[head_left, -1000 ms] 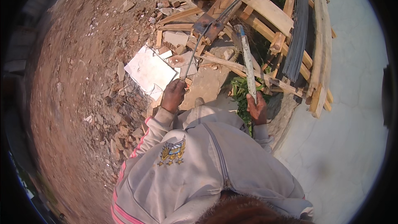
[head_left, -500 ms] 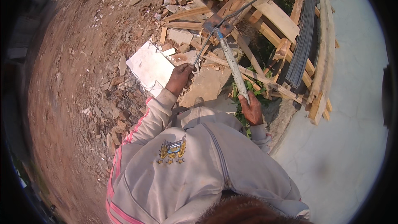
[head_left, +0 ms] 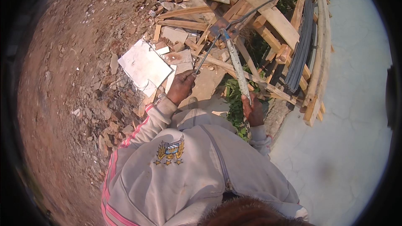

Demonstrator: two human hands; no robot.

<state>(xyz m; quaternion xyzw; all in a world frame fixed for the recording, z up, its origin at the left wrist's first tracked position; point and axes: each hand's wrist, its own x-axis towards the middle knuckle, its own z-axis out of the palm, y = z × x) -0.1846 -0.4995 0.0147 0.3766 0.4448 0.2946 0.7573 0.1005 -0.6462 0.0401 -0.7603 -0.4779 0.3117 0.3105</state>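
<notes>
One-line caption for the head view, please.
Left hand grips a dark rod, right hand a whitish pole, near piled timber.

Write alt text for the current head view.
A person's left hand grips a thin dark metal rod, while the right hand holds a blue-tipped whitish pole whose tip appears to meet the rod at a bend. Nearby lie timber planks, grey rods and a white sheet.

Ahead of the right fingers [head_left: 246,101], the pipe [head_left: 238,65] has swung left, its tip [head_left: 226,35] apparently against the rod [head_left: 208,54].
</notes>
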